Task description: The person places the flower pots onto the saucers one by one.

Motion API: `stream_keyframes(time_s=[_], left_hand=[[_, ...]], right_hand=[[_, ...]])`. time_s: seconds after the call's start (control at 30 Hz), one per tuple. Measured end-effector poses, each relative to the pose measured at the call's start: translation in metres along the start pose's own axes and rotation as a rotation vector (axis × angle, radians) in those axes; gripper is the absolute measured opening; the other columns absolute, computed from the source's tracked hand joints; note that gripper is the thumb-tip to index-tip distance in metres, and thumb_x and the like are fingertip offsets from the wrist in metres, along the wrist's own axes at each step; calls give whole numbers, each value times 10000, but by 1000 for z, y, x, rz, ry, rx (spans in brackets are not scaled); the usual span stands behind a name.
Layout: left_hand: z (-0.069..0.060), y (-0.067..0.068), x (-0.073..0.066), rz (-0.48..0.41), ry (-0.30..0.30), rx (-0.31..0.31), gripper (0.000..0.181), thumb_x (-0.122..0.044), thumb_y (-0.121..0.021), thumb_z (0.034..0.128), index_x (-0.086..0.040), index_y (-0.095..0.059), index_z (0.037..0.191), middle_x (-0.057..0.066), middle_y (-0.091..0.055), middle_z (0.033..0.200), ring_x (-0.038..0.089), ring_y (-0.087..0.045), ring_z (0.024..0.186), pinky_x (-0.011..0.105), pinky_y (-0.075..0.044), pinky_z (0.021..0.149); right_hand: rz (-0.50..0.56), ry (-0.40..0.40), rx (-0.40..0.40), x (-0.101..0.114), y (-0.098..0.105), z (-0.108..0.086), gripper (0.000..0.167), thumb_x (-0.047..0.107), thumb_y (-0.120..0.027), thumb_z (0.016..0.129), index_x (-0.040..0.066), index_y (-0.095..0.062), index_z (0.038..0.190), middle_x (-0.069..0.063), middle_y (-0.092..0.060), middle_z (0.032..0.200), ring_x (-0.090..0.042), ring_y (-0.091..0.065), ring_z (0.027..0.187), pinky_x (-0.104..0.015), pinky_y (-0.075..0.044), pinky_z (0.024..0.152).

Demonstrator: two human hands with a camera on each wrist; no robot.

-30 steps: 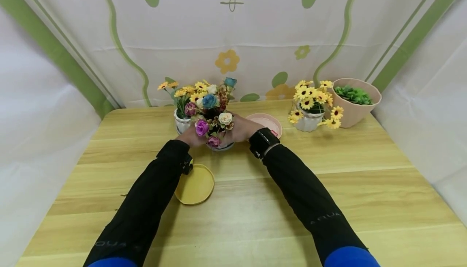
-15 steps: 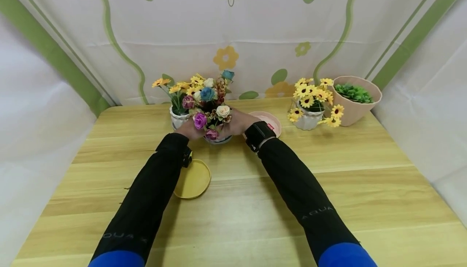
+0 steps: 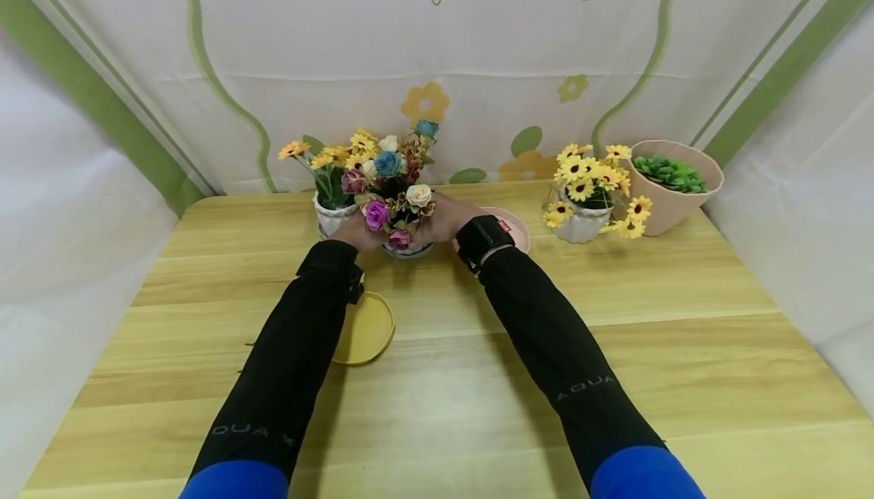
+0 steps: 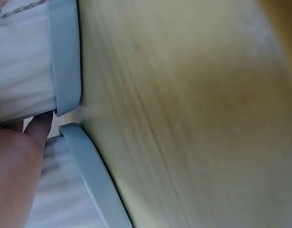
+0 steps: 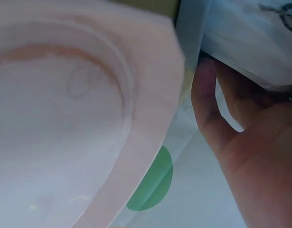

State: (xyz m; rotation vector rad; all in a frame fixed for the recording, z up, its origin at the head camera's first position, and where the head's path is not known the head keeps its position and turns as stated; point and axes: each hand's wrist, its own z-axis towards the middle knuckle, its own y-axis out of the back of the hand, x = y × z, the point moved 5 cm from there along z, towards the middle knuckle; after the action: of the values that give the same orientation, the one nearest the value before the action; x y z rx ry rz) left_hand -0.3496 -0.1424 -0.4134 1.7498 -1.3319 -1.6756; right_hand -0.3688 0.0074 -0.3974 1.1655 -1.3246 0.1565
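Observation:
Both hands hold the sides of a white pot of mixed roses (image 3: 387,164), its grey-blue base (image 3: 410,253) low over or on the table. My left hand (image 3: 358,232) reaches between it and a neighbouring white pot of yellow-orange flowers (image 3: 333,218). In the left wrist view, fingers (image 4: 40,127) touch the underside edge of the twine-tied pot (image 4: 22,66), close beside the other pot (image 4: 65,190). From the right, my right hand (image 3: 447,218) grips the rose pot; its fingers (image 5: 205,90) bend against the pot's lower side in the right wrist view.
A pink plate (image 3: 517,227) lies under and behind the right wrist. Near the left forearm is a yellow plate (image 3: 367,331). At the back right stand a white pot of yellow flowers (image 3: 580,224) and a large pink pot with green leaves (image 3: 665,214). A printed curtain (image 3: 341,36) hangs behind.
The head view has shifted slightly. Both hands and the rose pot appear a little further back on the table; the grip looks the same.

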Motion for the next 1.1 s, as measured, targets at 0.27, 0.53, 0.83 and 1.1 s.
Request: stream_keyframes(time_s=[0.27,0.53,0.83,1.1], left_hand=[[-1,9,2,10,46,2,736,-193,-438,1022,18,-158,1670,253,-167,1738,396,-221,1607,480,-170,1353],[5,15,-2,-2,34,-5,732,-264,-458,1060,-18,-155,1680,230,-157,1748,375,-158,1637,476,-122,1364],[7,20,-4,21,68,18,681,-183,-398,1049,37,-181,1656,271,-167,1729,390,-224,1607,480,-163,1356],[7,25,-5,21,60,12,671,-228,-393,1066,32,-204,1655,271,-171,1730,393,-202,1617,484,-156,1357]], right_hand=[[16,-26,-11,5,4,6,468,-19,-805,889,73,-532,1256,7,-475,869,-155,-472,830,-289,-412,852],[6,-17,-22,8,10,11,330,-28,-797,884,111,-513,978,-1,-477,810,-167,-450,763,-300,-394,789],[-131,-102,-32,8,18,13,337,117,-818,918,126,-482,899,-4,-442,878,-170,-443,829,-316,-389,861],[-135,-119,-46,8,21,15,376,147,-848,899,115,-512,1064,-16,-482,1029,-190,-479,977,-328,-407,937]])
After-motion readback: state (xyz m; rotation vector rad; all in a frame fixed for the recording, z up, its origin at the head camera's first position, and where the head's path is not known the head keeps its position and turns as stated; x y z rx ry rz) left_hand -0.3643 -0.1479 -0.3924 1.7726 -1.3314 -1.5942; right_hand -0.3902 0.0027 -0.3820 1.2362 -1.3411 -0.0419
